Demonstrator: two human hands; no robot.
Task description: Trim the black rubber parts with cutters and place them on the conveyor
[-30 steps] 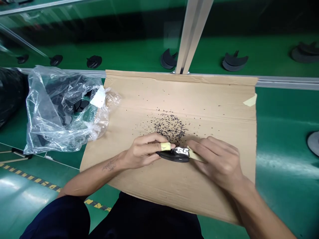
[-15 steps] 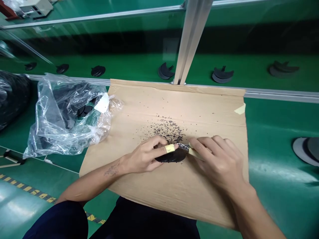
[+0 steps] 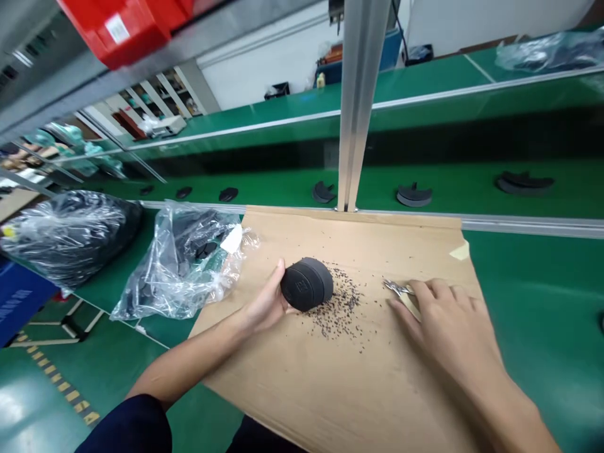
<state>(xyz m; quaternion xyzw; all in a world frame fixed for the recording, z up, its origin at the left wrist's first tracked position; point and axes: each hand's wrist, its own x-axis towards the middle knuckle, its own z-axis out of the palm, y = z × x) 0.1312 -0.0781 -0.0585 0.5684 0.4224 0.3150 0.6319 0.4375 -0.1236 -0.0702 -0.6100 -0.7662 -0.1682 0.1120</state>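
My left hand (image 3: 265,303) grips a round, black, layered part (image 3: 304,286) by its left edge and holds it tilted, with its flat face and faint marking toward me. Farther right, my right hand (image 3: 446,324) is closed around small nippers (image 3: 397,288) with pale yellow handles. Their metal jaws point left, apart from the black part. Many tiny black scraps (image 3: 343,308) lie scattered beneath and beside the part on a brown cardboard sheet (image 3: 330,390).
A clear plastic bag (image 3: 184,277) with dark pieces lies left of the cardboard, near a larger stuffed black bag (image 3: 78,233). Curved black parts (image 3: 414,194) sit along the green strip behind. A metal post (image 3: 356,113) rises at the cardboard's far edge; a red bin (image 3: 127,28) hangs upper left.
My hands have moved apart. The nippers have come away from the black part to the right, and the part is turned to show its flat face. The view has tilted up.
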